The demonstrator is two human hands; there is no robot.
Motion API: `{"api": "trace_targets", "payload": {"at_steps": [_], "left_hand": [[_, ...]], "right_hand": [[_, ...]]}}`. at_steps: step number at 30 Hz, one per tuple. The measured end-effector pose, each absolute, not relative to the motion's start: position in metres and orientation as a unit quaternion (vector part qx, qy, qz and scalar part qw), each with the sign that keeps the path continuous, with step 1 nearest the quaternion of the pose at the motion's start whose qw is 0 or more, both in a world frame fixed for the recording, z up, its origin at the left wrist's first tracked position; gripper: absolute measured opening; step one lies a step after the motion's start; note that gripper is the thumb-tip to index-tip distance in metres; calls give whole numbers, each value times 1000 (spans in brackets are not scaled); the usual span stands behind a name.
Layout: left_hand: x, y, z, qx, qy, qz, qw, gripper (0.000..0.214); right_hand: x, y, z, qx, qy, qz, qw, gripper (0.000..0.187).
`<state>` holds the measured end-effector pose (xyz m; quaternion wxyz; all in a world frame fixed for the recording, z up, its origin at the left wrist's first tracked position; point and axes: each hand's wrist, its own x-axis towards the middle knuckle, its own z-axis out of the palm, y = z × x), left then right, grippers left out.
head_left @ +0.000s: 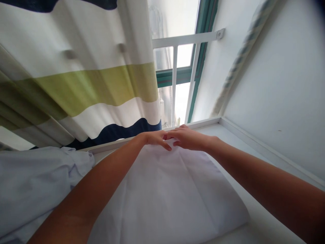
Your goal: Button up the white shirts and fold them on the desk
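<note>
White creased cloth [162,193]: 6 o'clock in view, flat | left hand [154,137], right hand [190,138]: touching its 12-o'clock edge, fingers curled, meeting; cannot tell whether pinching | rumpled white fabric [38,176]: 9 o'clock from cloth | striped curtain [101,84]: 11 o'clock | window bars [174,78]: 12 o'clock
</note>
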<state>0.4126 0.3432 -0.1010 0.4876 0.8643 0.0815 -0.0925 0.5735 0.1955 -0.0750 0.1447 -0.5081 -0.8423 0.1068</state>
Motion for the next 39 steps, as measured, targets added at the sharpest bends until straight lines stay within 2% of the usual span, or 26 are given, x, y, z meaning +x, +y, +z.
{"api": "trace_targets", "payload": {"at_steps": [6, 8, 11, 15, 19, 25, 32, 36, 39], "left_hand": [[417, 337, -99, 831, 132, -101, 530, 63], [419, 334, -99, 834, 134, -88, 528, 61], [423, 332, -99, 854, 117, -74, 501, 50], [423, 330, -98, 875, 109, -24, 472, 40], [414, 332, -88, 881, 156, -80, 440, 36], [393, 349, -72, 900, 191, -78, 385, 40], [381, 371, -89, 922, 255, -52, 286, 37], [380, 376, -98, 924, 266, -60, 268, 44], [379, 377, -100, 935, 253, -76, 237, 40]], "right_hand": [[577, 196, -74, -528, -825, 104, 171, 24], [583, 198, -73, -550, -813, 96, 165, 27], [600, 200, -72, -610, -778, 68, 129, 45], [629, 199, -70, -666, -732, 115, 86, 36], [650, 195, -72, -658, -699, 232, 156, 42], [662, 199, -83, -655, -680, 255, 209, 42], [669, 216, -104, -694, -654, 176, 246, 29], [666, 223, -117, -722, -640, 133, 224, 28], [664, 227, -126, -732, -641, 119, 200, 28]]}}
